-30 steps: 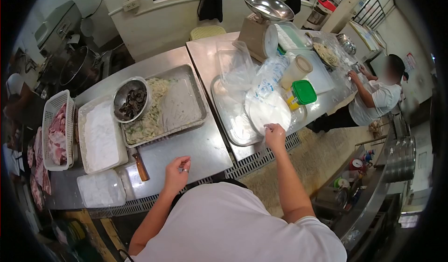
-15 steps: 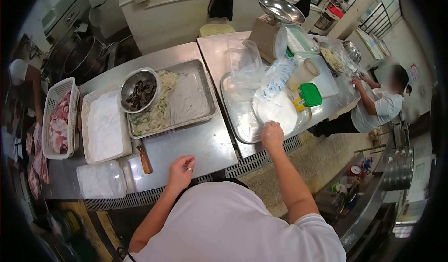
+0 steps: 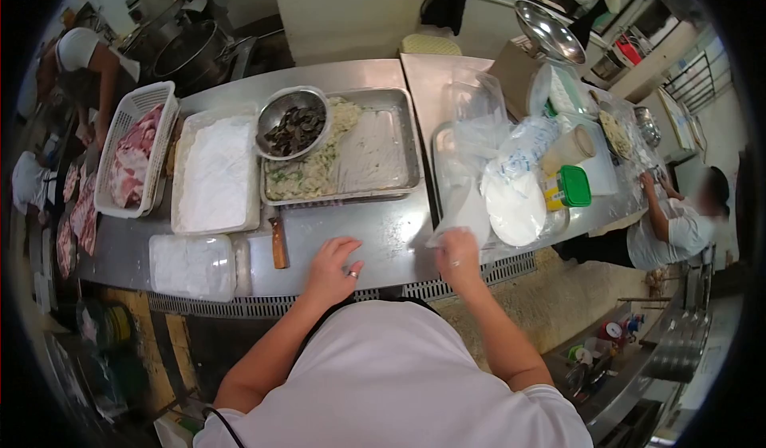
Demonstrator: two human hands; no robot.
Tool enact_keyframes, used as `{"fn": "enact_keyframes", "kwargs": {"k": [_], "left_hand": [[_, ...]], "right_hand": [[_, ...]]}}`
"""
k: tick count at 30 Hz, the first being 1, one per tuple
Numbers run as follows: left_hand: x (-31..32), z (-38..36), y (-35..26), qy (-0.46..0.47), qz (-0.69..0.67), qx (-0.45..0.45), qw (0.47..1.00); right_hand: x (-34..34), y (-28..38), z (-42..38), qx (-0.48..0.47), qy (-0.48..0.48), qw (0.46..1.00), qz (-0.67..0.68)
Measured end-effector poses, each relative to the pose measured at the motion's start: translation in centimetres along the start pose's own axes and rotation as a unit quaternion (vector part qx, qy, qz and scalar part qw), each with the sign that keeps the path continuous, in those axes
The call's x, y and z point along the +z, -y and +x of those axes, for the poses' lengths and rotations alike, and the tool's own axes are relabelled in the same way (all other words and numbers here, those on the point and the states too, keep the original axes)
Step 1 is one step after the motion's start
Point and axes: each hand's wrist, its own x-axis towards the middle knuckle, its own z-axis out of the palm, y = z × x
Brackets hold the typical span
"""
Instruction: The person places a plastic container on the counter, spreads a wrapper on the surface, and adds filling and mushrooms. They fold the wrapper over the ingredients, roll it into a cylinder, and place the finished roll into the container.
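My right hand (image 3: 459,260) is closed on the lower edge of a clear plastic bag (image 3: 467,217), which stretches up over the steel tray on the right. Beside it lies a round bag of white powder (image 3: 515,209) with its blue-printed plastic gathered at the top. A yellow tub with a green lid (image 3: 571,187) stands right of that bag. My left hand (image 3: 333,271) hovers over the front of the steel table, fingers loosely extended, holding nothing. A wooden-handled tool (image 3: 278,244) lies to its left, its far end hidden under the nearby containers.
A steel tray (image 3: 416,141) of chopped mixture carries a bowl of dark pieces (image 3: 294,125). Leftward are a bin of white powder (image 3: 215,178), a lidded box (image 3: 191,266) and a white basket of meat (image 3: 140,157). A scale (image 3: 523,77) stands behind. Co-workers stand at both sides.
The view has turned left. My right hand has moved from the powder bag toward me and left, drawing the clear plastic with it. My left hand has shifted slightly right, its fingers more extended.
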Motion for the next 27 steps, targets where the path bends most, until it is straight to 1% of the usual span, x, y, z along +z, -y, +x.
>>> {"fn": "enact_keyframes", "kwargs": {"k": [1,3,4,6,7,9,10,12,15,18,19,21,24,27], "left_hand": [[-0.2,0.4,-0.4,0.002,0.033,0.041,0.999],[-0.3,1.2,-1.1,0.041,0.088,0.106,0.990],[-0.4,1.4,-1.1,0.060,0.115,0.138,0.982],[0.1,1.2,0.2,0.069,0.156,0.145,0.975],[0.3,1.0,0.9,0.075,0.176,0.150,0.970],[0.2,0.0,1.8,0.051,0.162,0.111,0.979],[0.1,-0.4,2.1,0.039,0.155,0.093,0.983],[-0.3,-1.4,3.4,0.029,0.173,0.100,0.979],[-0.2,-2.9,6.2,-0.015,0.172,0.102,0.980],[0.1,-4.3,9.0,-0.053,0.153,0.084,0.983],[0.1,-4.7,9.4,-0.061,0.146,0.075,0.985],[0.3,-5.3,9.7,-0.051,0.144,0.052,0.987],[0.3,-5.4,9.1,-0.047,0.122,0.024,0.991],[0.0,-4.7,8.8,-0.053,0.114,-0.007,0.992]], "right_hand": [[0.4,2.2,0.3,-0.012,0.069,0.997,0.030],[3.0,5.6,0.1,-0.105,0.060,0.989,0.084],[3.5,7.4,0.5,-0.129,0.078,0.985,0.089],[4.2,10.3,1.3,-0.176,0.116,0.973,0.098],[4.7,10.7,1.6,-0.185,0.120,0.971,0.098],[5.6,11.3,1.9,-0.199,0.129,0.967,0.098],[5.9,11.3,2.1,-0.209,0.122,0.965,0.100],[6.1,11.4,2.4,-0.229,0.107,0.962,0.104],[6.1,11.4,2.5,-0.195,0.122,0.966,0.119],[7.2,9.9,1.7,-0.127,0.124,0.983,0.054],[7.8,9.1,1.4,-0.120,0.130,0.983,0.054],[8.5,8.1,0.8,-0.106,0.142,0.983,0.053],[8.9,7.7,0.3,-0.098,0.118,0.985,0.081],[9.1,7.9,0.8,0.003,0.139,0.985,0.102]]}}
